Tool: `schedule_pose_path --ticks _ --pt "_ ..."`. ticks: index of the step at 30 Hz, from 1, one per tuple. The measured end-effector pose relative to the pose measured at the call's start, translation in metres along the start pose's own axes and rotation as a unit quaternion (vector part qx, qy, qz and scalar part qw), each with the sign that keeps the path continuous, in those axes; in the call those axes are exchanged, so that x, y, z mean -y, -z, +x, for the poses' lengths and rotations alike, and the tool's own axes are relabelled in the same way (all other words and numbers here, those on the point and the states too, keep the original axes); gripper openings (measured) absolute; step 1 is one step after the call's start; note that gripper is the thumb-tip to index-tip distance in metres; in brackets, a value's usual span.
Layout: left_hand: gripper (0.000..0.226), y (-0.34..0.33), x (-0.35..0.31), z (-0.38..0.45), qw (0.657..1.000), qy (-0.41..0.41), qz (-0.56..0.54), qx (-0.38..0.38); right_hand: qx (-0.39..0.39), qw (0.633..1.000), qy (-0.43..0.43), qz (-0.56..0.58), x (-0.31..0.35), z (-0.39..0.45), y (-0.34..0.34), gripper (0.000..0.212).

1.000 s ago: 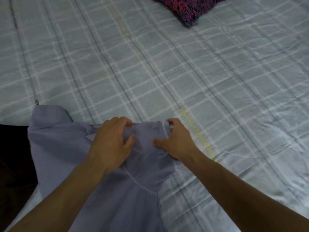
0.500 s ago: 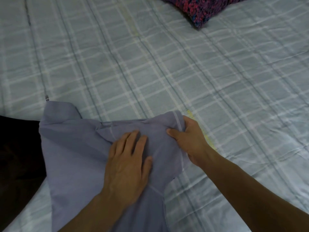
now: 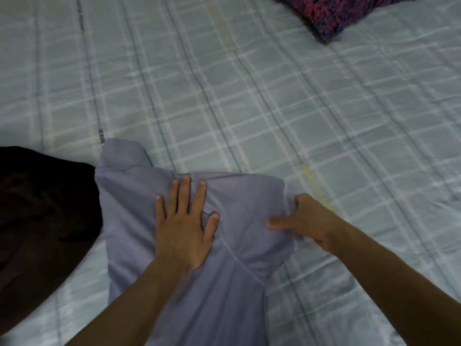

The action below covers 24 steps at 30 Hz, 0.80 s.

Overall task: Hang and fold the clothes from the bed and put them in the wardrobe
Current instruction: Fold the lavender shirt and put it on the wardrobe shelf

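Pressing our flat, spread left hand (image 3: 183,226) on the lavender cotton garment (image 3: 139,216), we pinch its three o'clock edge with our nearer right hand (image 3: 308,222); its length runs toward six.

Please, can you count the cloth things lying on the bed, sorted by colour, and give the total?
Lavender garment, under both hands: 1
Dark brown or black garment, at the left edge: 1
Red and purple patterned item, at the far edge, partly out of view: 1
Total: 3
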State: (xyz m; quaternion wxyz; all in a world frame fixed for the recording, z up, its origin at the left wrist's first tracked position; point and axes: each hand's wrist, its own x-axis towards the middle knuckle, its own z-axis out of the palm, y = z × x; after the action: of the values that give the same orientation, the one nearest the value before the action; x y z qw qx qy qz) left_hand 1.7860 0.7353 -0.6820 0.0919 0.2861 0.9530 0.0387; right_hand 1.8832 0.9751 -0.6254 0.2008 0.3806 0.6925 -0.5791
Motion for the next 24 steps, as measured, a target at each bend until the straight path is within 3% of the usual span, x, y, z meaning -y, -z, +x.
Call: schedule_pose_path --ticks 4,9,11,13,14,16,18,20,22,24 --pt "0.072 0.004 0.006 -0.002 0.997 -0.023 -0.069 -0.014 -0.040 0.986 0.104 0.120 0.008 -0.008 -0.008 0.026" --pt "0.060 0.022 0.016 -0.033 0.978 -0.088 -0.159 -0.100 -0.085 0.962 0.260 -0.018 0.029 -0.029 -0.031 0.015" --pt "0.053 0.030 0.022 -0.043 0.967 -0.061 -0.210 -0.134 -0.068 0.923 0.367 -0.097 0.047 -0.048 -0.047 0.015" --pt "0.053 0.046 0.033 -0.049 0.946 0.007 -0.282 -0.158 -0.055 0.848 0.466 -0.248 0.055 -0.070 -0.073 0.016" --pt "0.055 0.055 0.040 -0.051 0.933 0.040 -0.316 -0.170 -0.046 0.812 0.479 -0.331 0.052 -0.080 -0.088 0.018" --pt "0.057 0.071 0.058 -0.058 0.909 0.101 -0.366 -0.172 0.028 0.779 0.403 -0.479 0.041 -0.098 -0.117 0.047" --pt "0.057 0.077 0.078 -0.068 0.906 0.128 -0.373 -0.157 0.183 0.794 0.298 -0.498 0.027 -0.112 -0.133 0.064" --pt "0.052 0.076 0.092 -0.077 0.927 0.102 -0.328 -0.150 0.235 0.854 0.295 -0.358 0.024 -0.113 -0.136 0.043" --pt "0.046 0.068 0.099 -0.083 0.947 0.052 -0.283 -0.146 0.135 0.912 0.302 -0.244 0.026 -0.102 -0.133 0.022" --pt "0.044 0.062 0.096 -0.086 0.960 0.004 -0.246 -0.134 0.014 0.933 0.306 -0.187 0.028 -0.089 -0.131 0.025"
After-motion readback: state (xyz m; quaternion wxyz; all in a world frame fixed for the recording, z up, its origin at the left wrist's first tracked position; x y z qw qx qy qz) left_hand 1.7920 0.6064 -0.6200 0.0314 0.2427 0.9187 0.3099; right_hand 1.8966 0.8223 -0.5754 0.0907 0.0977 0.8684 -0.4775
